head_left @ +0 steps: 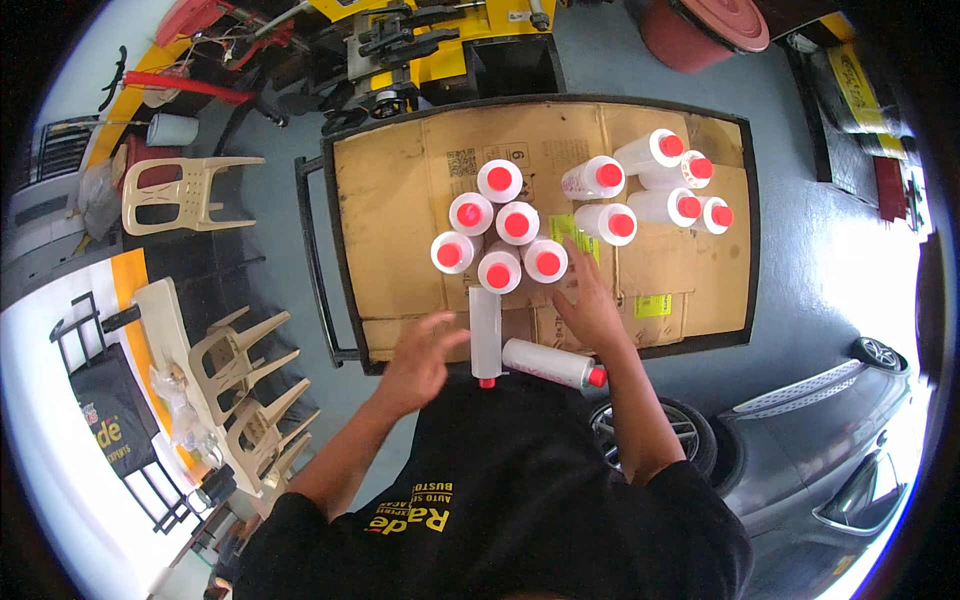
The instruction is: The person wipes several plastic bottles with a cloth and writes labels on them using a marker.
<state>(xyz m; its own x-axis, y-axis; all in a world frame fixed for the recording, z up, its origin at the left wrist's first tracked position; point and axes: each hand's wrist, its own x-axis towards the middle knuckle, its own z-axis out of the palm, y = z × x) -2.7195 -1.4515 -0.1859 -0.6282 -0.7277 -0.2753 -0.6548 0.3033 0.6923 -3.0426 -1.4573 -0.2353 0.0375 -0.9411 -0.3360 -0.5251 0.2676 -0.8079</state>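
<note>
Left hand [418, 362] is beside 1 lying bottle [486, 332], right hand [592, 308] beside 1 standing bottle [547, 262].

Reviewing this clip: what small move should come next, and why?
Probably close the left hand around the leftmost lying bottle and tip it upright: that hand is open right beside it, the bottle lies near the front edge of the cardboard-covered table, and the clustered bottles just beyond are standing.

We take this for a car workshop: a dark grey car [810, 430] stands on the painted grey floor [600, 60], with a spoked wheel [686, 428] near its front. The yellow machine [438, 70], cut off by the view, looks to us like a tyre changer.
</note>
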